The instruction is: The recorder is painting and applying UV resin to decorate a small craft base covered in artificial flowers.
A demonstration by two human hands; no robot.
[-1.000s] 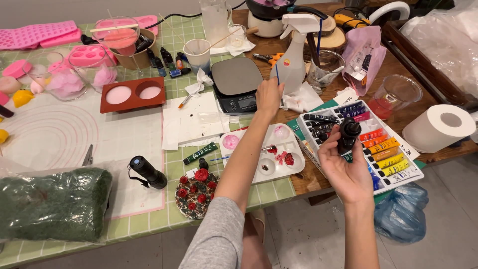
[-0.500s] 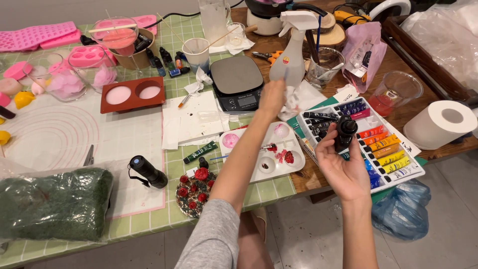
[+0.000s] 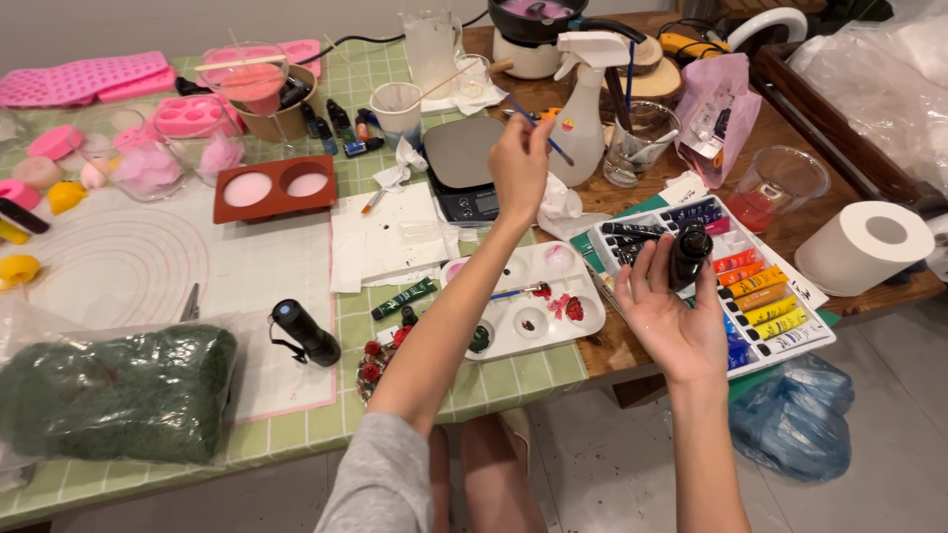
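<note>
Green mossy bundle [image 3: 114,393]: a dark green, fuzzy mass in clear plastic wrap at 8 o'clock on the table, near the front edge.
Black torch [image 3: 306,333]: a short black cylinder with a wrist cord, lying at 3 o'clock of the bundle, well apart from both hands.
White plastic paint palette [image 3: 523,301]: an oblong tray with round wells, some stained red and green, directly under the left forearm.
Left hand [image 3: 518,166]: raised over the table at 12 o'clock of the palette, arm stretched forward, fingers pinched shut on a thin blue-handled paintbrush [image 3: 541,134] that slants up to 11 o'clock.
White spray bottle [image 3: 582,111]: a pale plastic bottle with a trigger head and a small round label, standing just at 3 o'clock of the left hand.
Right hand [image 3: 669,314]: palm up, fingers loosely curled, holding a small black bottle [image 3: 688,257] upright against the fingertips at 1 o'clock of the palm.
Box of paint tubes [image 3: 743,296]: a flat white tray with dark tubes at 12 o'clock and red, orange and yellow tubes running to 5 o'clock, lying under and behind the right hand.
White paper roll [image 3: 861,247]: lying on its side at 3 o'clock of the box.
</note>
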